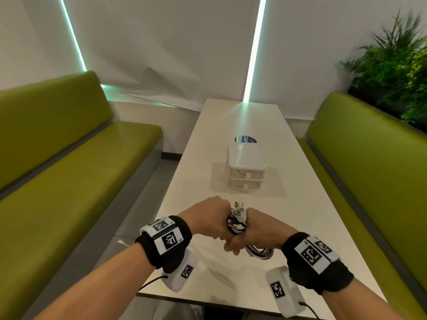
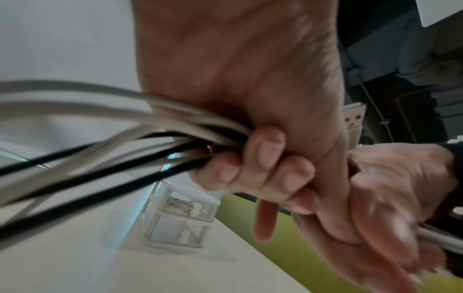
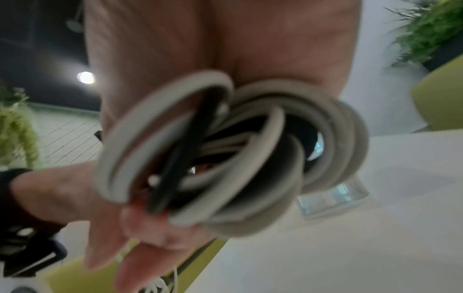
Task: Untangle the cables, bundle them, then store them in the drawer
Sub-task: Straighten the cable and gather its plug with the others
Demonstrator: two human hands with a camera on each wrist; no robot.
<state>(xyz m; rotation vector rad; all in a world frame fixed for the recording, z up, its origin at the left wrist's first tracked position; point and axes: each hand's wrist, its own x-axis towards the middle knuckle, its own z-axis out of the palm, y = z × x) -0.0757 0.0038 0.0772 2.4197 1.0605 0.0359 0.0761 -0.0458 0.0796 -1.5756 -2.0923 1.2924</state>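
A bundle of white and black cables [image 1: 236, 221] is held above the near end of the white table [image 1: 300, 204], its plugs sticking up. My left hand [image 1: 209, 218] grips the strands with curled fingers [image 2: 265, 150]; white and black cables [image 2: 100, 138] fan out of that fist. My right hand [image 1: 256, 229] holds the coiled loops [image 3: 225, 148], which hang below it [image 1: 260, 251]. The two hands touch. The small white two-drawer unit [image 1: 246, 174] stands farther along the table, both drawers shut; something pale lies in the upper one [image 2: 185, 206].
Green benches [image 1: 69, 172] [image 1: 369, 162] run along both sides of the table. A plant [image 1: 397, 65] stands at the back right. A round blue sticker [image 1: 245, 139] lies behind the drawer unit. A thin white cable end [image 1: 121, 242] shows by my left wrist.
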